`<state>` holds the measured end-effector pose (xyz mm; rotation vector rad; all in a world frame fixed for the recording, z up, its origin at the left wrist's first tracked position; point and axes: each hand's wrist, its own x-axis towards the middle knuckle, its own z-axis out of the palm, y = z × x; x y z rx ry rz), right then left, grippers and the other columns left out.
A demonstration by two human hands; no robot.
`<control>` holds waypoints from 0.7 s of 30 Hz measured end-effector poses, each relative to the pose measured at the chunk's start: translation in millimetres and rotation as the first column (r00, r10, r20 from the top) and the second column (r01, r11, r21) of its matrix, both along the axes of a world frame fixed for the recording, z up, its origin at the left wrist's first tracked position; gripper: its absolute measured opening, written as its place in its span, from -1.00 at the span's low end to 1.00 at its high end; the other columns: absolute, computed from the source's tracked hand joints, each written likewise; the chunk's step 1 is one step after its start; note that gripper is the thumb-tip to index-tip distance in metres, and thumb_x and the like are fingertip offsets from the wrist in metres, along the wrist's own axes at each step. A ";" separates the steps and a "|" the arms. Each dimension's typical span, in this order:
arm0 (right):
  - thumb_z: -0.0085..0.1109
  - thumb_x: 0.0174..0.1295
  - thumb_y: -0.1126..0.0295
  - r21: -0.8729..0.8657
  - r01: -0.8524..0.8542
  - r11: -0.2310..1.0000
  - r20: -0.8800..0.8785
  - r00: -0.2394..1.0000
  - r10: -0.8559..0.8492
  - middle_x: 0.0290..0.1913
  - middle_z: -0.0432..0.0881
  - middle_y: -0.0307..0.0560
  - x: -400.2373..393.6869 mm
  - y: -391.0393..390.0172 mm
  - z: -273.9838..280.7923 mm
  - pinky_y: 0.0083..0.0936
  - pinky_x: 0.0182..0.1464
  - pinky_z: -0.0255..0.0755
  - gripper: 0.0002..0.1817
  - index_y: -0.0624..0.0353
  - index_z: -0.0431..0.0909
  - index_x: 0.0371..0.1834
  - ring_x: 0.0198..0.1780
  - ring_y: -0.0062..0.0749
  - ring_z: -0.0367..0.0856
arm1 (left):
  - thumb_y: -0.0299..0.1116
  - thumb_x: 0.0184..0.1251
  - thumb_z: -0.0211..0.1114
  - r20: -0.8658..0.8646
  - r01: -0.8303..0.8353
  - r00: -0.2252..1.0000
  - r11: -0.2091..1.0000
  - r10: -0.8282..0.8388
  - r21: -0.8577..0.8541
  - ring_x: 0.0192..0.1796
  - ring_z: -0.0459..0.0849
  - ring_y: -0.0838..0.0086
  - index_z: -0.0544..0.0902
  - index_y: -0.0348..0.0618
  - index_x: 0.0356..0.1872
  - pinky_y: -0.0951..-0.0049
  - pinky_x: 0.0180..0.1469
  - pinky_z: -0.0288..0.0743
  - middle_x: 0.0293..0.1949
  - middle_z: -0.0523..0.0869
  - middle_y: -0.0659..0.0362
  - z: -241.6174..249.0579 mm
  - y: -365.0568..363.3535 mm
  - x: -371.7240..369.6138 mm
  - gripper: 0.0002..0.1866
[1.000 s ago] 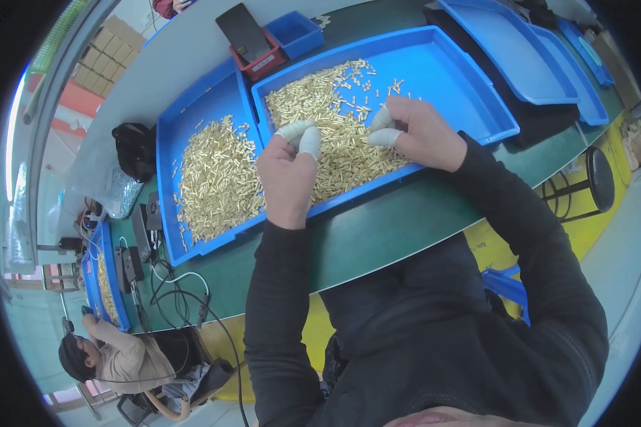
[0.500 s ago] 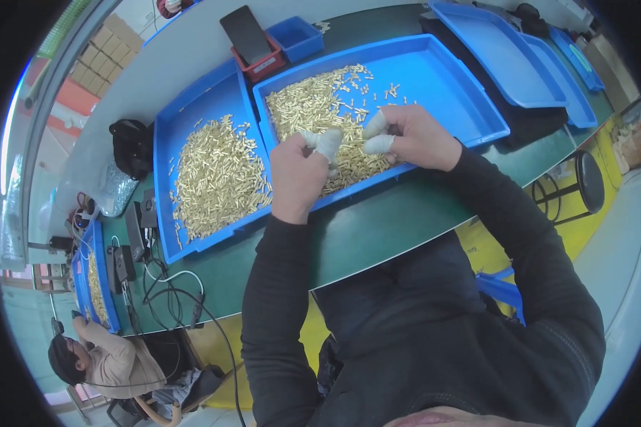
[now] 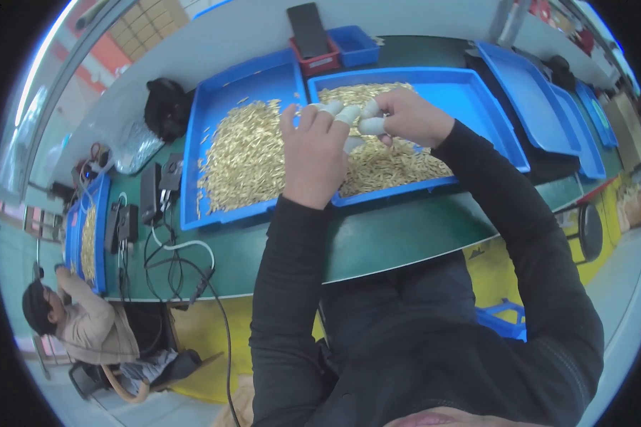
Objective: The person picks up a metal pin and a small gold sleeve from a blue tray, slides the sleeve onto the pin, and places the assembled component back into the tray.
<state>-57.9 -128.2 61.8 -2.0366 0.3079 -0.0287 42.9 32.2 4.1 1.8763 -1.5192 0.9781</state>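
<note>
My left hand [image 3: 319, 153] is raised over the near part of the right blue tray [image 3: 470, 117], its fingers bent and pale covers on several fingertips. Close to its right, my right hand [image 3: 409, 117] has thumb and index finger, both covered in white, brought together towards the left fingertips. Whatever sits between the fingers is too small to make out. Beneath both hands lies a heap of small brass-coloured metal pieces [image 3: 392, 167]. A second blue tray [image 3: 217, 89] on the left holds another heap of the same pieces [image 3: 243, 156].
A red bin [image 3: 315, 64] with a dark flat object [image 3: 308, 30] and a small blue bin [image 3: 355, 46] stand behind the trays. More blue trays [image 3: 527, 96] lie at the right. Cables [image 3: 171, 263] and black adapters [image 3: 149, 192] are on the left. Another person [image 3: 85, 320] sits there.
The camera view has shifted, so the trays appear lower and further right. My left hand has turned and its fingers have lifted; the right hand stays close beside it.
</note>
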 end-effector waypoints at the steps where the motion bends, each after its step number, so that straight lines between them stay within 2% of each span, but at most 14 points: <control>1: 0.06 0.07 0.54 -0.002 -0.030 1.000 -0.008 1.000 0.030 -0.74 0.51 -0.25 10.4 3.9 1.8 -0.63 -0.44 0.32 -0.87 0.14 0.59 -0.56 -0.63 -0.70 0.41 | -0.51 -0.18 0.40 0.004 -0.024 1.000 1.000 0.024 0.004 -0.16 0.50 0.20 0.61 -0.04 -0.24 -0.03 0.15 0.27 -0.33 0.60 0.18 0.3 2.9 7.3 -0.65; 3: 0.10 0.16 0.46 0.001 -0.122 0.992 -0.038 0.992 0.122 -0.76 0.53 -0.31 33.0 15.7 3.8 -0.70 -0.49 0.19 -0.85 0.08 0.65 -0.51 -0.67 -0.78 0.38 | -0.58 -0.14 0.17 0.021 -0.096 0.995 0.995 0.095 0.030 -0.39 0.44 0.25 0.48 -0.01 -0.61 0.18 -0.01 0.33 -0.61 0.47 0.21 0.0 14.1 21.6 -0.85; 4: 0.12 0.17 0.48 0.002 -0.139 0.990 -0.043 0.989 0.139 -0.68 0.54 -0.28 41.1 15.1 2.9 -0.71 -0.49 0.24 -0.86 0.10 0.64 -0.50 -0.65 -0.76 0.40 | -0.56 -0.13 0.19 0.006 -0.120 0.993 0.992 0.120 0.032 -0.39 0.46 0.27 0.52 0.02 -0.60 0.20 -0.02 0.33 -0.60 0.49 0.23 -2.8 22.3 31.8 -0.85; 6: 0.18 0.22 0.53 -0.002 -0.179 0.984 -0.059 0.982 0.179 -0.36 0.58 -0.14 57.8 14.2 1.6 -0.73 -0.47 0.45 -0.89 0.17 0.61 -0.47 -0.56 -0.67 0.50 | -0.49 -0.10 0.26 -0.048 -0.189 0.980 0.981 0.191 0.034 -0.38 0.54 0.34 0.68 0.12 -0.53 0.28 -0.05 0.30 -0.57 0.57 0.31 -7.3 39.5 52.3 -0.84; 8: 0.12 0.24 0.50 -0.165 -0.093 0.982 -0.065 0.994 0.083 -0.27 0.56 -0.04 52.2 -7.3 4.5 -0.64 -0.38 0.46 -0.91 0.26 0.62 -0.31 -0.43 -0.52 0.50 | -0.47 -0.06 0.29 -0.209 -0.319 0.924 0.947 0.319 0.039 -0.33 0.58 0.23 0.75 0.16 -0.33 0.24 -0.16 0.27 -0.50 0.64 0.21 -17.6 67.3 79.7 -0.74; 9: 0.08 0.26 0.49 -0.275 -0.028 0.961 -0.059 0.998 0.012 -0.22 0.56 0.03 48.2 -19.9 6.6 -0.57 -0.31 0.47 -0.84 0.33 0.62 -0.21 -0.35 -0.42 0.50 | -0.46 -0.04 0.30 -0.313 -0.395 0.866 0.917 0.390 0.050 -0.29 0.61 0.15 0.80 0.19 -0.19 0.21 -0.23 0.25 -0.45 0.69 0.15 -22.3 78.6 93.4 -0.66; 10: 0.09 0.27 0.47 -0.276 -0.011 0.961 -0.029 1.000 0.003 -0.26 0.55 -0.03 40.3 -37.5 3.5 -0.59 -0.33 0.45 -0.86 0.29 0.61 -0.24 -0.37 -0.47 0.49 | -0.40 0.04 0.30 -0.361 -0.443 0.814 0.888 0.456 0.123 -0.19 0.59 0.14 0.76 0.15 -0.12 0.16 -0.15 0.26 -0.34 0.68 0.11 -12.8 82.7 85.4 -0.67; 12: 0.14 0.29 0.40 -0.280 0.054 0.958 0.091 0.995 -0.030 -0.43 0.52 -0.25 20.2 -76.0 -1.9 -0.66 -0.41 0.35 -0.91 0.13 0.59 -0.34 -0.46 -0.64 0.43 | -0.17 0.37 0.27 -0.472 -0.555 0.538 0.715 0.698 0.426 0.20 0.50 0.11 0.61 0.01 0.19 -0.04 0.18 0.29 0.08 0.65 -0.01 7.1 86.8 67.1 -0.60; 15: 0.18 0.26 0.32 -0.294 0.130 0.947 0.135 0.986 -0.093 -0.49 0.46 -0.31 -23.6 -97.3 3.5 -0.67 -0.40 0.28 -0.84 0.00 0.51 -0.49 -0.51 -0.67 0.40 | -0.05 0.39 0.21 -0.408 -0.571 0.516 0.658 0.753 0.491 0.19 0.48 0.08 0.55 0.01 0.24 -0.07 0.12 0.33 0.09 0.64 0.01 8.4 81.0 61.2 -0.53; 16: 0.18 0.25 0.33 -0.323 0.119 0.939 0.148 0.986 -0.074 -0.49 0.46 -0.32 -25.5 -98.2 2.9 -0.67 -0.42 0.27 -0.84 0.00 0.50 -0.50 -0.51 -0.66 0.38 | -0.09 0.38 0.23 -0.402 -0.558 0.593 0.715 0.698 0.420 0.15 0.50 0.07 0.57 -0.03 0.20 -0.04 0.10 0.35 0.05 0.66 0.00 5.2 81.6 63.4 -0.56; 18: 0.19 0.20 0.39 -0.445 0.087 0.891 0.177 0.984 -0.007 -0.46 0.45 -0.35 -53.6 -111.8 -3.5 -0.65 -0.47 0.23 -0.81 -0.01 0.46 -0.57 -0.49 -0.64 0.33 | -0.27 0.33 0.30 -0.325 -0.400 0.847 0.907 0.420 0.129 -0.03 0.58 0.03 0.65 -0.21 0.04 0.11 0.01 0.44 -0.15 0.70 -0.03 -6.8 62.3 58.0 -0.67; 19: 0.21 0.20 0.37 -0.446 0.076 0.892 0.157 0.988 -0.006 -0.42 0.49 -0.31 -57.8 -112.5 -5.3 -0.61 -0.41 0.27 -0.86 0.03 0.51 -0.51 -0.44 -0.59 0.38 | -0.25 0.31 0.32 -0.294 -0.317 0.895 0.942 0.336 0.109 -0.07 0.56 0.04 0.65 -0.19 0.02 0.11 -0.03 0.43 -0.19 0.69 -0.01 -5.7 50.8 49.8 -0.67; 20: 0.26 0.18 0.34 -0.446 0.043 0.894 0.118 0.993 0.011 -0.32 0.58 -0.24 -72.5 -119.0 -9.9 -0.54 -0.28 0.35 -0.90 0.10 0.59 -0.39 -0.33 -0.50 0.48 | -0.23 0.27 0.36 -0.227 -0.154 0.960 0.985 0.167 0.072 -0.15 0.54 0.05 0.65 -0.15 -0.02 0.13 -0.09 0.40 -0.26 0.66 0.03 -6.9 30.6 35.9 -0.67; 21: 0.30 0.17 0.31 -0.444 -0.001 0.896 0.082 0.996 0.042 -0.23 0.67 -0.17 -79.5 -121.8 -13.3 -0.46 -0.14 0.42 -0.82 0.18 0.68 -0.27 -0.21 -0.40 0.58 | -0.20 0.23 0.40 -0.153 0.003 0.988 0.999 0.003 0.040 -0.23 0.51 0.06 0.64 -0.12 -0.05 0.15 -0.15 0.37 -0.34 0.63 0.08 -6.4 17.6 25.0 -0.67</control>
